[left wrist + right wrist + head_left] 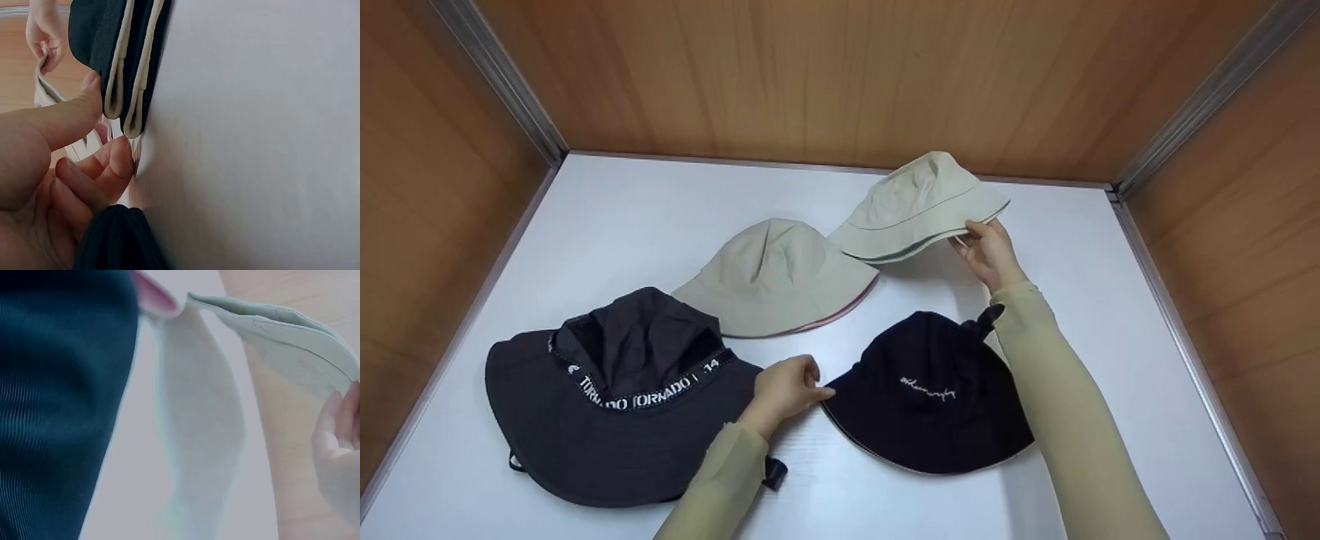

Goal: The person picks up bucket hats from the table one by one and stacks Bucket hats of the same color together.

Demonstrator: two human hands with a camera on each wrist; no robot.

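Note:
My right hand [992, 251] pinches the right brim edge of a pale green bucket hat [919, 199], which is tilted with its right side raised. The hat's left brim end meets a beige bucket hat [780, 277] with a pink underside. In the right wrist view, the fingers [332, 416] hold the pale brim's end. My left hand [786, 386] is at the left brim corner of a black bucket hat [930, 390] with white script. Its thumb [93, 84] touches the folded brim [112, 62]; the other fingers curl loosely below, apart from a clear grip.
A large dark grey hat [630, 420] with a lettered band lies left, its brim beside the left wrist. A black strap end [775, 473] sticks out from it. Wooden panels [840, 82] wall in the white table [660, 202] at the back and sides.

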